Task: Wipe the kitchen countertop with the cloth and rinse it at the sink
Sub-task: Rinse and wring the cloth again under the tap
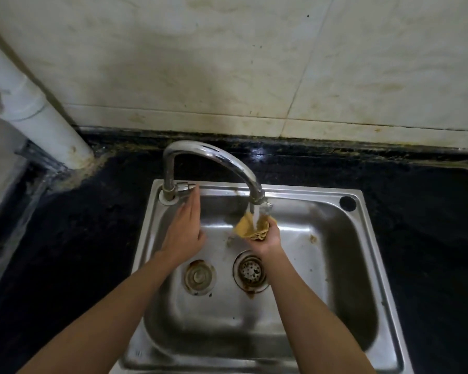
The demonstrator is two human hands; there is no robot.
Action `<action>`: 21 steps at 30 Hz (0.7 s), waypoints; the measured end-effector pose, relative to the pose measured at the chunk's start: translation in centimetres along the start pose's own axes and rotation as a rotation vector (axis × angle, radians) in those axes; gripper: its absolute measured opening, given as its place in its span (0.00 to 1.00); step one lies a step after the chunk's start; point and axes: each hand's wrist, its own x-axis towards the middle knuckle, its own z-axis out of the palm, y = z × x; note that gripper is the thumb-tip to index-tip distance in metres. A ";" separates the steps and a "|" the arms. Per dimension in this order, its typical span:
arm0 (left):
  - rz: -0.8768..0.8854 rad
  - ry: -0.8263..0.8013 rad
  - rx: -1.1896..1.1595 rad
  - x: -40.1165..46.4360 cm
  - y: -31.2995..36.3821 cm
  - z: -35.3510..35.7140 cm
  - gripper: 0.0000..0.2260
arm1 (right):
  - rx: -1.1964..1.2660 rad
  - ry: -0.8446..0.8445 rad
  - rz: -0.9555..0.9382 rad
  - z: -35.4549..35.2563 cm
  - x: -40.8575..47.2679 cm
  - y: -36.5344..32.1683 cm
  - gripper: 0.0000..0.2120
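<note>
Under the faucet (214, 163) spout, above the steel sink (362, 265), the right hand (268, 236) holds the bunched yellow cloth (251, 225) in running water, while the left hand (184, 230), fingers straight, reaches to the faucet handle (185, 187).

Both forearms are bare, no sleeves reaching the left hand (183, 233) or right hand (268, 237).

The sink (368, 247) is set into the counter (65, 238). The faucet (214, 157) stands on the sink's back left corner, its spout arching right over the basin. Under the spout, the right hand (268, 237) holds the cloth (251, 225). The left hand (184, 230) lies over the sink's left side, fingertips near the faucet's handle (185, 187). The drain (250, 271) sits in the sink's floor, a plug (199, 276) left of it. A pipe (38, 109) rises behind the sink's left.
</note>
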 end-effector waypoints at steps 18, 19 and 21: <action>0.063 -0.109 0.272 -1.1 0.7 0.3 0.35 | -0.023 -0.010 -0.013 1.3 -0.3 0.0 0.20; 0.084 -0.088 0.206 -1.3 1.8 0.7 0.33 | -0.032 -0.011 -0.025 1.1 -0.6 0.2 0.19; 0.139 -0.138 0.036 -1.6 4.1 2.0 0.29 | -0.043 -0.051 -0.044 0.7 -1.3 0.3 0.21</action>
